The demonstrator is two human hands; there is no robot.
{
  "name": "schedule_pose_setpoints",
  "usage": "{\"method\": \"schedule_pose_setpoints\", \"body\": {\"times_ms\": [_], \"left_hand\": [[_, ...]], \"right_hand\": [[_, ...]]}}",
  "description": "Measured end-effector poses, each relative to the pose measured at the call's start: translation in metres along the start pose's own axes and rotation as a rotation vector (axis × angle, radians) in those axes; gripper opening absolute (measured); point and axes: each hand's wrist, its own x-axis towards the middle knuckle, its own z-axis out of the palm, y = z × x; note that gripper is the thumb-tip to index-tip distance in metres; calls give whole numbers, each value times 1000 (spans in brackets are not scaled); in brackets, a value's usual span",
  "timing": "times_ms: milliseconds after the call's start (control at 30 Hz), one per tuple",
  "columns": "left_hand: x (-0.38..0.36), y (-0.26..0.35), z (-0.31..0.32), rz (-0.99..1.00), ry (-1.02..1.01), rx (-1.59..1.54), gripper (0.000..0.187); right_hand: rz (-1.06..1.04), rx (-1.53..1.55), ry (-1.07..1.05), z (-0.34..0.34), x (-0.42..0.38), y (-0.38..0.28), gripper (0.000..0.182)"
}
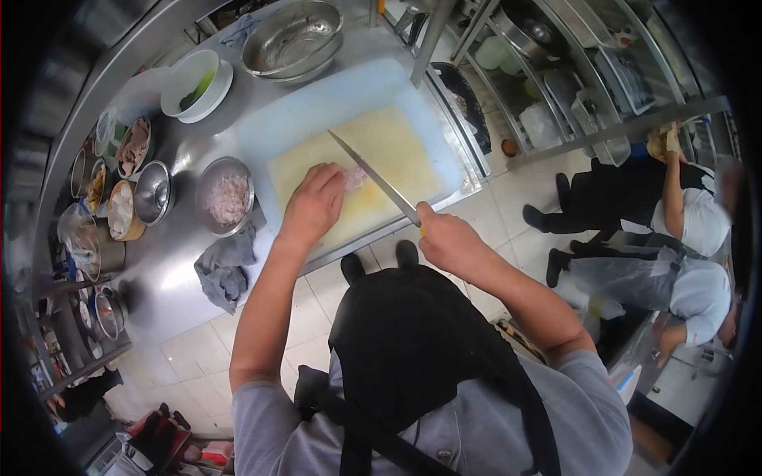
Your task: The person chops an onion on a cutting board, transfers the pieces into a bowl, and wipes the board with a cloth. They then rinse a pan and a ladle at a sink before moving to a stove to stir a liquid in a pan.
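My left hand (pixel 313 202) presses down on a small pale pink piece of meat (pixel 355 179) lying on the yellowish cutting board (pixel 397 143). My right hand (pixel 444 236) grips the handle of a long knife (pixel 373 176). The blade runs diagonally up and left across the board, right beside the fingers of my left hand and touching the meat. The board rests on a larger white board (pixel 317 99) on the steel counter (pixel 167 270).
A steel bowl of chopped meat (pixel 225 196) sits left of the board, a grey cloth (pixel 224 266) below it. Several small containers (pixel 119 190) line the counter's left. A large empty steel bowl (pixel 292 40) and white bowl (pixel 192 81) stand beyond. Two people (pixel 675 230) work at right.
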Motion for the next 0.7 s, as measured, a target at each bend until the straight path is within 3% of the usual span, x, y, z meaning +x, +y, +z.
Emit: {"method": "schedule_pose_setpoints", "body": {"times_ms": [133, 200, 300, 533, 600, 700], "left_hand": [[10, -4, -10, 93, -59, 38, 27], [17, -12, -7, 86, -255, -36, 32], [28, -14, -7, 45, -369, -61, 36], [50, 0, -3, 144, -416, -45, 33], [53, 4, -4, -48, -597, 16, 31], [39, 18, -6, -188, -508, 95, 28]], "right_hand": [[-20, -23, 78, -4, -7, 9, 31], [-10, -34, 93, -2, -7, 14, 29], [-3, -43, 112, 6, -4, 23, 28], [0, -95, 136, 5, -3, 25, 28], [-19, -92, 146, 7, -3, 26, 28], [-44, -95, 143, 8, -4, 22, 29]]}}
